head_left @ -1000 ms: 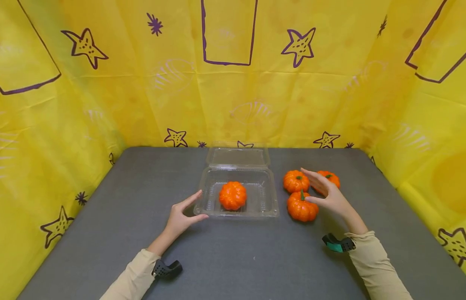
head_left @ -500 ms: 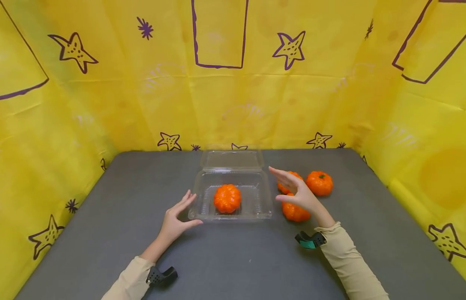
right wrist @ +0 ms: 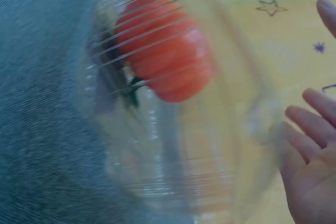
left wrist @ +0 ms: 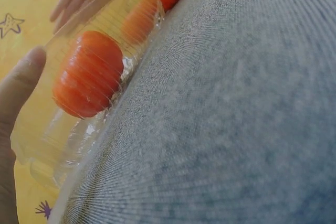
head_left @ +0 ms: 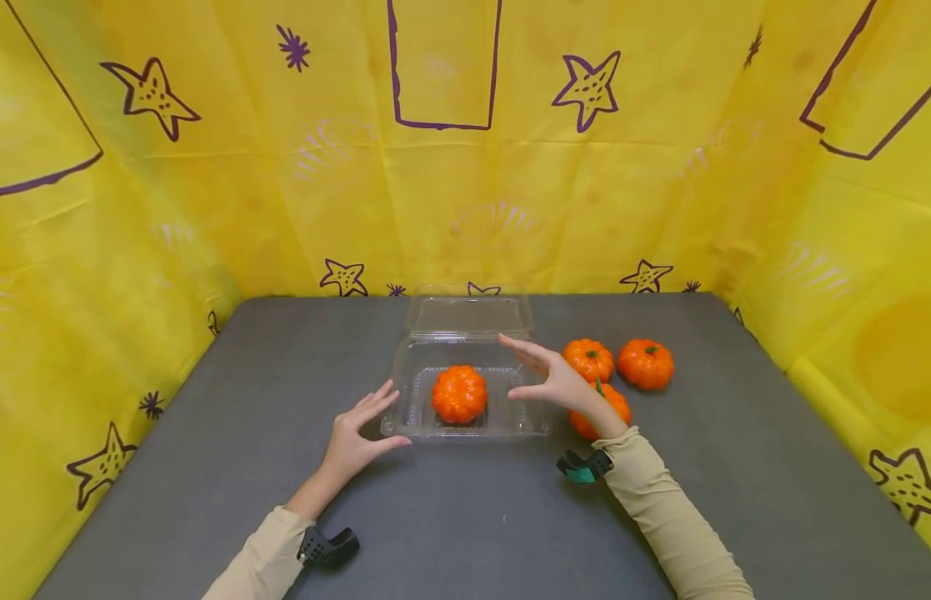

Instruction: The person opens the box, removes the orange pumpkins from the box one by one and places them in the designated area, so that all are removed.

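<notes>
An orange toy pumpkin (head_left: 459,394) sits in a clear plastic clamshell box (head_left: 520,417), its stem hidden from above; in the right wrist view a green stem shows below it. The box's lid (head_left: 471,315) is raised at the back. My left hand (head_left: 354,440) is at the box's left edge, thumb spread from straight fingers; whether it touches the rim I cannot tell. My right hand (head_left: 557,383) hovers over the box's right side, thumb and fingers apart, holding nothing. Right of the box are three more pumpkins: one at back (head_left: 588,360), one farther right (head_left: 646,364), one in front (head_left: 613,408), partly behind my right wrist.
A grey tabletop (head_left: 465,525) lies under everything. Yellow cloth (head_left: 465,192) printed with purple starfish encloses its back and sides. Each wrist wears a black camera mount, seen on the left (head_left: 328,547) and right (head_left: 583,467).
My right hand has moved left from over the loose pumpkins to above the box's right side, uncovering the far-right pumpkin. My left hand stays near the box's left edge. The head view shifts slightly.
</notes>
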The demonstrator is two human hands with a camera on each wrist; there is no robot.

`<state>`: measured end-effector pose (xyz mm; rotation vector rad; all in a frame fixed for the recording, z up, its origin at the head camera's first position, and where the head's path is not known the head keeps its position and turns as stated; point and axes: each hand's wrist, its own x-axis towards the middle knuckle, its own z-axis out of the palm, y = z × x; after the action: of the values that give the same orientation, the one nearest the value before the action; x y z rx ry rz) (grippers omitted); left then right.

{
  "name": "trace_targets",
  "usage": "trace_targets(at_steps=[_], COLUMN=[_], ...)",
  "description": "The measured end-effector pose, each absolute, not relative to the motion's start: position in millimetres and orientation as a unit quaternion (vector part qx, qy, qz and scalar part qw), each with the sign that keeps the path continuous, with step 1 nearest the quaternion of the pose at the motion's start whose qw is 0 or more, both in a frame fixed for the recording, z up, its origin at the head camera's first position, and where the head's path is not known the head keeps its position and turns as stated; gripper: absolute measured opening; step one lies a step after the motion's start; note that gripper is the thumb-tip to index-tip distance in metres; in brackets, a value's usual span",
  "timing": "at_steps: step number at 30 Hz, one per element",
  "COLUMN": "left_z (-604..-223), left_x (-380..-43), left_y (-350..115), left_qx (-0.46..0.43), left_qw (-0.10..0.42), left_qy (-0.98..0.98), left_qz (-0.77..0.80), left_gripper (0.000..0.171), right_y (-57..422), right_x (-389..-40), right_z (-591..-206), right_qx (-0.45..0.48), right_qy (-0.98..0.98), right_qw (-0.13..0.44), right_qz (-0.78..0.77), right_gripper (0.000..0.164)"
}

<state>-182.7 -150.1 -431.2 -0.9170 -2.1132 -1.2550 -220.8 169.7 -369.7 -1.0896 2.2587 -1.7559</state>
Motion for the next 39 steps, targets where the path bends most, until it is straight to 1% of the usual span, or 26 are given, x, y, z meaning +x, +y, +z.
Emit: trace_targets(at_steps=[2, 4, 8, 12, 16, 20, 23, 30, 32, 35, 39], left_z=[-431.2, -431.5, -431.6, -430.7, -429.4, -429.0, -427.9, -431.3, -438.9, -451.2, -462.4], left_x=[-182.7, -181.7, -178.9, -178.1, -178.9, -180.5, -181.9, -184.2, -187.6, -193.7, -200.5], left_y=[-150.4, -150.2, -147.3, -143.7, -143.7, -146.5, -148.7, -151.2, -153.2, -155.9, -157.6], left_qx=[-0.331, -0.319, -0.298, -0.293, -0.303, -0.315, -0.317, -0.326, -0.329, -0.329, -0.325], left_qw=[0.270, 0.272, 0.246, 0.221, 0.223, 0.230, 0.232, 0.239, 0.241, 0.243, 0.241], left_qy=[-0.778, -0.780, -0.794, -0.805, -0.797, -0.787, -0.783, -0.775, -0.773, -0.772, -0.775], left_qz=[-0.461, -0.465, -0.469, -0.467, -0.472, -0.479, -0.483, -0.485, -0.487, -0.487, -0.486], left_gripper=[0.069, 0.068, 0.069, 0.065, 0.062, 0.061, 0.061, 0.060, 0.061, 0.063, 0.062], right_y=[166.1, 164.0, 159.8, 153.9, 147.9, 140.0, 133.8, 129.2, 128.8, 128.8, 129.9], right_x=[-219.7, -219.9, -222.5, -226.4, -227.7, -226.4, -226.5, -241.7, -244.3, -245.7, -245.5], right_z=[-366.8, -365.9, -366.0, -367.3, -370.2, -371.1, -372.7, -406.0, -410.9, -414.5, -415.6], right_qx=[-0.351, -0.346, -0.339, -0.336, -0.338, -0.351, -0.365, -0.395, -0.399, -0.394, -0.379], right_qy=[0.746, 0.753, 0.755, 0.755, 0.761, 0.765, 0.769, 0.789, 0.794, 0.803, 0.823], right_qw=[0.050, 0.058, 0.071, 0.093, 0.114, 0.120, 0.116, 0.096, 0.091, 0.069, 0.025], right_qz=[-0.564, -0.556, -0.557, -0.555, -0.542, -0.527, -0.512, -0.460, -0.449, -0.442, -0.423], right_gripper=[0.069, 0.070, 0.072, 0.071, 0.072, 0.073, 0.073, 0.077, 0.078, 0.076, 0.073])
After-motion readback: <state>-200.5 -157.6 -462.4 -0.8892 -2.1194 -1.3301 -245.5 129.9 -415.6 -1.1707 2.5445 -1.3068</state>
